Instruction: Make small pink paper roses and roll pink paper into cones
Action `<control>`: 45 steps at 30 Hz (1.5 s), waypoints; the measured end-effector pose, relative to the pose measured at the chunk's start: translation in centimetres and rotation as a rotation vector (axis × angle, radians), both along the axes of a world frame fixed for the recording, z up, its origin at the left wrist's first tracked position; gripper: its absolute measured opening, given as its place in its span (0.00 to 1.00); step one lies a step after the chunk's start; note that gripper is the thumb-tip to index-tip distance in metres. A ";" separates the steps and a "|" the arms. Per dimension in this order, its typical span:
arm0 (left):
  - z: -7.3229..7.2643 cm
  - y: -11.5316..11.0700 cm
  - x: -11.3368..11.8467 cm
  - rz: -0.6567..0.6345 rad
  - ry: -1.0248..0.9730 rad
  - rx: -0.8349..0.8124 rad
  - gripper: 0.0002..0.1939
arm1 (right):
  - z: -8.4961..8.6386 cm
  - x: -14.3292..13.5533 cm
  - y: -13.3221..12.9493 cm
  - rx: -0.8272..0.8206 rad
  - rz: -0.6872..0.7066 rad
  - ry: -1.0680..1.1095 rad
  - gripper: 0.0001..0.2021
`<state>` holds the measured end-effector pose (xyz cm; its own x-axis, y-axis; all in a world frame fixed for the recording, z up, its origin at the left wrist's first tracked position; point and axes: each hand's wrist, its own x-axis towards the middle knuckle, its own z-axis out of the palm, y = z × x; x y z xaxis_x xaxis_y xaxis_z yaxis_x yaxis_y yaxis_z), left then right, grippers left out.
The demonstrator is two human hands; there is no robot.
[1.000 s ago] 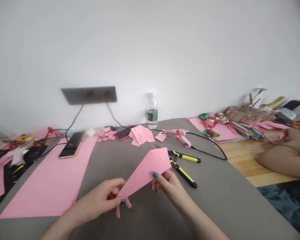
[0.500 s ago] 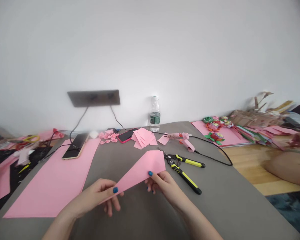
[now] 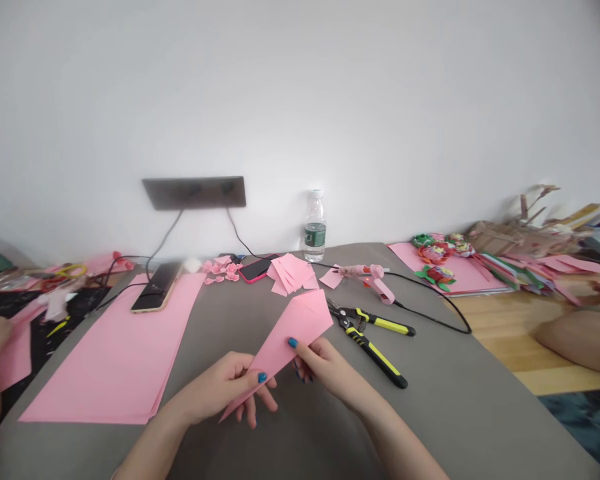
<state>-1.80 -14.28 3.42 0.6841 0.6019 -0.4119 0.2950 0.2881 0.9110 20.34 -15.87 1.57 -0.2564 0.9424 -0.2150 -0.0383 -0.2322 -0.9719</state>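
Note:
A folded sheet of pink paper (image 3: 300, 320), long and tapering to a point at its lower left, is held above the grey table. My left hand (image 3: 240, 387) pinches it near the narrow end, thumb on top and the other fingers beneath. Farther up, my right hand (image 3: 320, 360) grips the right edge between thumb and fingers. Yellow-and-black pliers (image 3: 373, 337) lie just right of the paper, their handles spread. A fan of pink paper squares (image 3: 293, 272) rests behind it.
Large pink sheets (image 3: 115, 360) lie at left under a phone (image 3: 157, 287). A water bottle (image 3: 315, 230), a pink glue gun (image 3: 373, 280) with its cord, another phone (image 3: 257, 269) and small paper flowers (image 3: 223, 269) stand behind. Other people's arms (image 3: 580, 333) show at both sides.
My left hand has slid up and right along the pink paper, so its pointed tip now sticks out below the fingers. The paper is tilted more steeply. The view has shifted slightly.

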 end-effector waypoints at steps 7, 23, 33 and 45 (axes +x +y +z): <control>0.5 0.0 1.6 0.109 -0.039 -0.099 0.28 | -0.3 -0.8 -0.4 0.081 0.163 -0.015 0.28; 0.7 -0.7 2.5 0.121 -0.093 0.000 0.30 | 0.1 0.2 -0.9 -0.001 0.277 0.002 0.27; 0.1 -0.9 1.6 0.028 -0.079 -0.101 0.20 | -0.2 0.1 -0.8 -0.051 0.094 0.074 0.28; -0.7 -1.9 3.2 0.011 -0.085 -0.107 0.24 | -0.7 -2.7 -1.5 0.051 -0.033 0.216 0.21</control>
<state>1.36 -16.14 2.70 0.7131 0.5649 -0.4151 0.2146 0.3878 0.8964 17.60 -17.37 0.88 -0.2603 0.9592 -0.1101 -0.2534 -0.1779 -0.9509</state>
